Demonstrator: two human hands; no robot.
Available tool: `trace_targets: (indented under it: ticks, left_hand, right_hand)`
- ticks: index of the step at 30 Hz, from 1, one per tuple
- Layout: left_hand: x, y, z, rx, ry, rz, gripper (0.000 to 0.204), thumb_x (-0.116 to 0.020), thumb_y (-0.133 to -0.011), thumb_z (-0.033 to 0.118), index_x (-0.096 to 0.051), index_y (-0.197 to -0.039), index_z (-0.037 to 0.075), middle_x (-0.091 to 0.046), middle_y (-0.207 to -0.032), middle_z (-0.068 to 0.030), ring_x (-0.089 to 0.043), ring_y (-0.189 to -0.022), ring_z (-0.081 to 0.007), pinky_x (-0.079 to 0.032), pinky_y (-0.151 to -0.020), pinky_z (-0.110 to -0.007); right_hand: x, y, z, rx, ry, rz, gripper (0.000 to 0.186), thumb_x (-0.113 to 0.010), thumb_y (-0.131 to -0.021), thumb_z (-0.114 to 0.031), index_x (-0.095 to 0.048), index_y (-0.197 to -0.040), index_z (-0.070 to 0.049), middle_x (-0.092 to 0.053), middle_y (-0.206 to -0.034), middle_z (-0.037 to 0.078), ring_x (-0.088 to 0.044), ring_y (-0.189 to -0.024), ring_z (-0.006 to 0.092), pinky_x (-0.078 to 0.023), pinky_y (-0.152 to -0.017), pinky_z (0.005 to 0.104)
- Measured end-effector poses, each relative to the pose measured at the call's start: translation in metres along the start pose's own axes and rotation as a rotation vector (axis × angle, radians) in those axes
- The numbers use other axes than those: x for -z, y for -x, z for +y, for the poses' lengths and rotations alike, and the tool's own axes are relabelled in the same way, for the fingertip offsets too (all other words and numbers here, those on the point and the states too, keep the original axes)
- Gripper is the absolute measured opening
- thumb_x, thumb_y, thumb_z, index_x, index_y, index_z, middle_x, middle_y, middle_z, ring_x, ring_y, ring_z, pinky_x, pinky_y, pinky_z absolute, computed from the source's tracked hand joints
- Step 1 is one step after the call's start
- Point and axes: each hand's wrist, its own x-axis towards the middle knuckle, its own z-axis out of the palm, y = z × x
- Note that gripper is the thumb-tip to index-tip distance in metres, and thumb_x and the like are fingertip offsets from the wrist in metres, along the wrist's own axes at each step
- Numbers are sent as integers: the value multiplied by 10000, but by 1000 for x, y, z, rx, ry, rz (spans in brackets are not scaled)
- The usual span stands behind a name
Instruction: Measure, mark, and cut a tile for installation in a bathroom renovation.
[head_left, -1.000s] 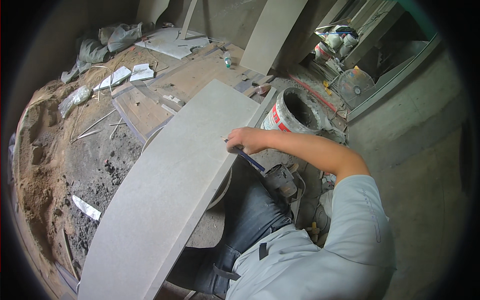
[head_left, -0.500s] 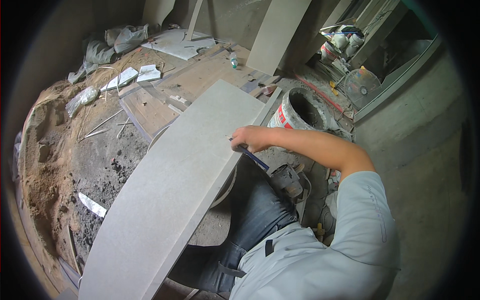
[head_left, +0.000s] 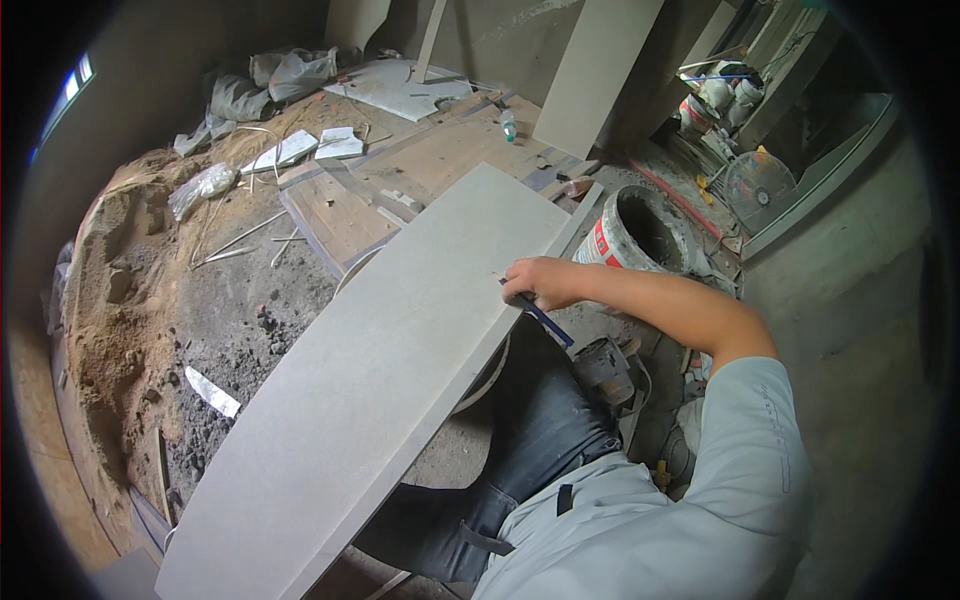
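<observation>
My right hand (head_left: 541, 283) is closed at the right edge of a long pale grey slab (head_left: 360, 370). Between its fingers sits a slim dark blue pencil (head_left: 549, 325), its pale tip over the slab's top face and its other end slanting out past the edge. The slab runs from the lower left up to the middle, beside my legs. A narrow strip (head_left: 577, 222) of like colour lies along its far right end. My left hand is out of view.
A white and red bucket (head_left: 612, 243) of grey mortar stands beyond my right hand. Next to my knee is a grey power tool (head_left: 604, 370). Sand (head_left: 120, 300), rubble and a wooden board (head_left: 450, 150) lie left and ahead. A fan (head_left: 757, 188) stands at the far right.
The whole scene has shifted a little right and down in the picture as the view turned left. My right hand keeps its grip and stays near the same spot on the slab's edge.
</observation>
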Motion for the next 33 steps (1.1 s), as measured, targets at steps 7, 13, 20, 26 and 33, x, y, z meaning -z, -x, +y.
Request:
trace_targets:
  ticks: [7, 13, 20, 26, 33]
  left_hand:
    - [7, 21, 1, -101, -31, 63, 500, -719, -967, 196, -571, -1410, 18, -645, -1284, -249, -639, -1133, -367, -563, -958, -503]
    - [10, 31, 6, -199, -61, 117, 520, -730, -973, 200, -557, -1422, 3, -628, -1313, -259, -627, -1170, -377, -557, -981, -504]
    - [-26, 32, 38, -370, -67, 139, 546, -743, -980, 204, -541, -1437, -15, -609, -1347, -270, -612, -1213, -388, -551, -1007, -507]
    - [-65, 61, 113, -543, -67, 129, 568, -753, -986, 208, -528, -1450, -30, -593, -1376, -280, -600, -1249, -397, -545, -1030, -508]
    - [-86, 258, 318, -869, 115, -175, 571, -756, -994, 208, -525, -1457, -36, -589, -1398, -272, -588, -1287, -405, -525, -1067, -490]
  right_hand:
    - [-1, 2, -2, 5, 7, 0, 259, -789, -747, -54, -696, -980, -120, -642, -952, 78, -629, -1002, 330, -517, -843, 435]
    - [-2, 2, -1, 7, 8, 12, 261, -789, -741, -48, -695, -973, -122, -640, -942, 79, -633, -996, 328, -521, -842, 435]
    - [-4, 2, 2, 14, -32, 14, 221, -768, -731, -24, -680, -902, -135, -646, -912, 79, -642, -986, 338, -518, -827, 454]
    - [-5, 2, 12, 5, -45, -11, 238, -748, -715, 0, -687, -907, -127, -664, -939, 83, -648, -1022, 343, -520, -841, 453]
    - [-8, 5, 17, 13, -42, 13, 235, -752, -725, -22, -676, -925, -120, -652, -938, 83, -643, -1024, 342, -524, -851, 454]
